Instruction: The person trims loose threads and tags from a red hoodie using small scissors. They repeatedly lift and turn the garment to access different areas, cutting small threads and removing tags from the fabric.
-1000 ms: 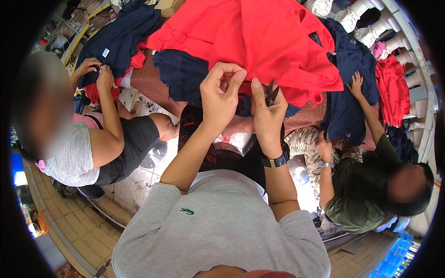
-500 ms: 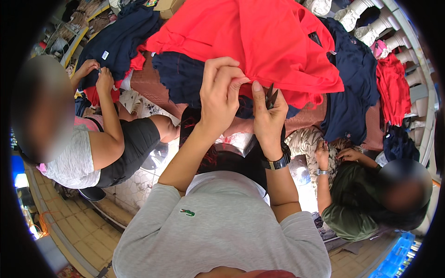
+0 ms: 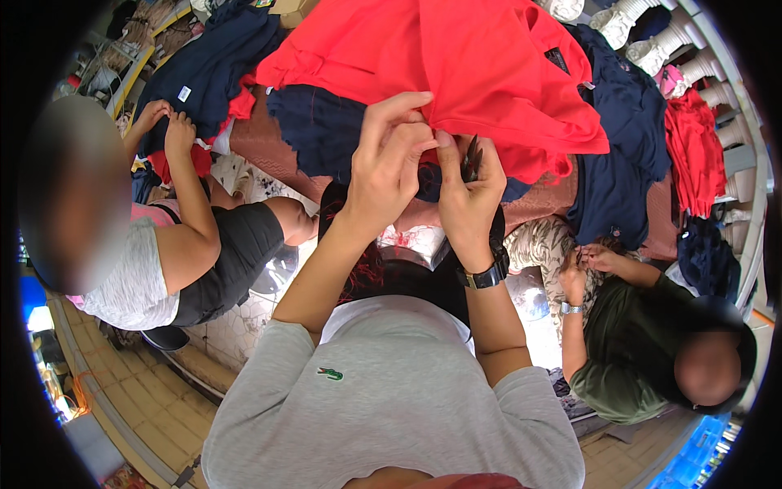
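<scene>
1. Clothes piled over a brown table (image 3: 269,143), two co-workers sitting either side.
2. Left hand (image 3: 391,167) has moved in since a second ago, fingers now pinching the red shirt (image 3: 456,65) hem.
3. Right hand (image 3: 468,196) grips dark snips (image 3: 471,159) right beside it, so trimming looks close.

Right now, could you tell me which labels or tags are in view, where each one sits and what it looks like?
Small white square label, on the navy garment at upper left, beside a co-worker's hands.
Small dark rectangular neck label, inside the collar of the red garment at upper right.
Tiny white tag, at that garment's edge, just right of the dark label.
Green embroidered emblem, on the grey shirt, chest.
</scene>
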Demonstrator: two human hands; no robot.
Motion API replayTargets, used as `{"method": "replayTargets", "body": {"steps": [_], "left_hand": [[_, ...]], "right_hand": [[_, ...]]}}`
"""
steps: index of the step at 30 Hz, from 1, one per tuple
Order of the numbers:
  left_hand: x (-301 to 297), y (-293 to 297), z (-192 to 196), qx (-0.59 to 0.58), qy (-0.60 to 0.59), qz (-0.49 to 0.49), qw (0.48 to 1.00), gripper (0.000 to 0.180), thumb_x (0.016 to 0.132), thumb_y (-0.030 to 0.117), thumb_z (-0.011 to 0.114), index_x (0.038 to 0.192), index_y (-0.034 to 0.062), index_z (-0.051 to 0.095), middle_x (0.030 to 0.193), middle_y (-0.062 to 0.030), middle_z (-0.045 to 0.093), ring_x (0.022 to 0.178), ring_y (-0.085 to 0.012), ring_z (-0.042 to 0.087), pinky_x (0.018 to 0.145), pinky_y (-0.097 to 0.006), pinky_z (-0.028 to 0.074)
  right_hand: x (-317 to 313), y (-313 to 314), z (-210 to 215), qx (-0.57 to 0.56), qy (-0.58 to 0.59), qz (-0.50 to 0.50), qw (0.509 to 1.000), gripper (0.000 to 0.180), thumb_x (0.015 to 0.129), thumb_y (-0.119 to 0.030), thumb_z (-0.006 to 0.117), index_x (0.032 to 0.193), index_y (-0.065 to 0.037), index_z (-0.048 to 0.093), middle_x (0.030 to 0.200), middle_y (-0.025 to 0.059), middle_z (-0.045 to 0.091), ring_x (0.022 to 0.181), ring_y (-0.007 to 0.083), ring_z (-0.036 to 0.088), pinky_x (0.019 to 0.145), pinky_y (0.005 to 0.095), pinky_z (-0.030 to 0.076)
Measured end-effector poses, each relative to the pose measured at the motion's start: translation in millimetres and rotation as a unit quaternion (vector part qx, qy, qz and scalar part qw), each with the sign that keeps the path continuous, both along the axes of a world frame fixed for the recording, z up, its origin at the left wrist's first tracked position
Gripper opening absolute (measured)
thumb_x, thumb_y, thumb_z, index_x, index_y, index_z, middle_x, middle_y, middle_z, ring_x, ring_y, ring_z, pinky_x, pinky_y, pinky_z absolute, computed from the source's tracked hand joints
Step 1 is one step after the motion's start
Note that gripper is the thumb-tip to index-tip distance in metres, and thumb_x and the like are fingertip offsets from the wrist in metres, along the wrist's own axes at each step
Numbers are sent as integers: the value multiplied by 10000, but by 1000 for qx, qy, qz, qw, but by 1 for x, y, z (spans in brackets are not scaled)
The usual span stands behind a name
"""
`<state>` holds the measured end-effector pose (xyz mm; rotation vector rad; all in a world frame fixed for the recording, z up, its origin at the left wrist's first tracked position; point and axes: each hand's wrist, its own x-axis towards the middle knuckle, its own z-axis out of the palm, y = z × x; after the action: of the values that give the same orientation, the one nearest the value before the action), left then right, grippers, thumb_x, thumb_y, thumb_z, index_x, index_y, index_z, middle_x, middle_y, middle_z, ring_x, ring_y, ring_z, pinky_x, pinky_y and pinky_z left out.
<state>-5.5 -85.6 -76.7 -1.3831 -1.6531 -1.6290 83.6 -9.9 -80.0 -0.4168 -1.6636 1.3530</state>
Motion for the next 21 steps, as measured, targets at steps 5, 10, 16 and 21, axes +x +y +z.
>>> {"method": "replayTargets", "body": {"steps": [5, 10, 16, 21], "left_hand": [[-17, 5, 6, -31, 39, -21, 999, 101, 907, -96, 586, 968, -15, 585, 1003, -147, 674, 830, -271, 663, 723, -351, 547], [-13, 7, 11, -43, -235, -83, 967, 57, 946, -79, 575, 981, -35, 582, 970, -153, 685, 819, -226, 678, 744, -303, 551], [-20, 1, 21, -77, -65, -68, 993, 32, 947, -36, 616, 961, -39, 644, 973, -108, 694, 877, -193, 684, 781, -301, 552], [-21, -1, 18, -89, -107, -98, 985, 24, 948, -17, 627, 962, -32, 638, 1039, -114, 668, 924, -171, 659, 812, -297, 534]], "right_hand": [[1, 3, -2, 33, -8, -11, 999, 243, 982, -72, 678, 829, -34, 493, 723, -61, 409, 667, 42, 340, 574, 224, 294], [-3, 3, -4, 28, 14, -37, 999, 109, 985, -68, 668, 917, -9, 607, 717, -37, 538, 647, 49, 349, 574, 228, 306], [1, 6, 2, 46, 8, -42, 998, 116, 969, -101, 699, 913, -7, 661, 733, -37, 588, 636, 44, 356, 561, 240, 289], [3, 3, 6, 9, -4, -54, 999, 154, 949, -130, 735, 890, -9, 660, 738, -42, 589, 643, 37, 365, 567, 236, 287]]}}
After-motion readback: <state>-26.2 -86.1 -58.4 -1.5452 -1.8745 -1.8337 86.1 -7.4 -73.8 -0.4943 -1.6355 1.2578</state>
